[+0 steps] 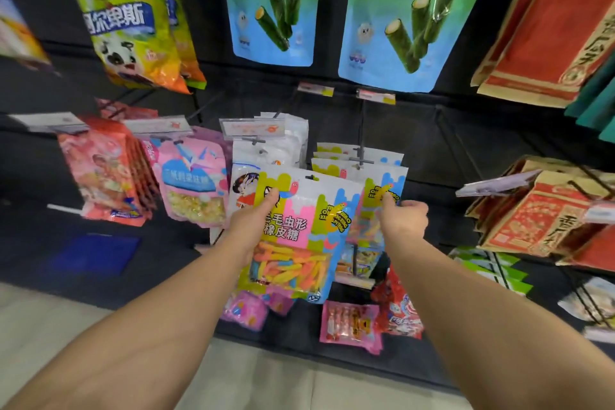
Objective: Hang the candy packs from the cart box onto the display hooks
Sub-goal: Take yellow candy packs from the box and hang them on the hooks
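one candy pack [293,236] upright, long axis vertical, l hand [256,226] fingers gripping it; r hand [404,218] fingers pinching hung packs [382,190].

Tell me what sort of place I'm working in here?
Most likely a snack aisle in a shop. Candy packs hang on a display hook against a dark wall, clip-on price tags sit at the hook ends, and the left hand holds another gummy candy pack up to them.

hands [256,226]: 2 | seaweed-roll bags [271,3]: 2 | price tags [253,128]: several
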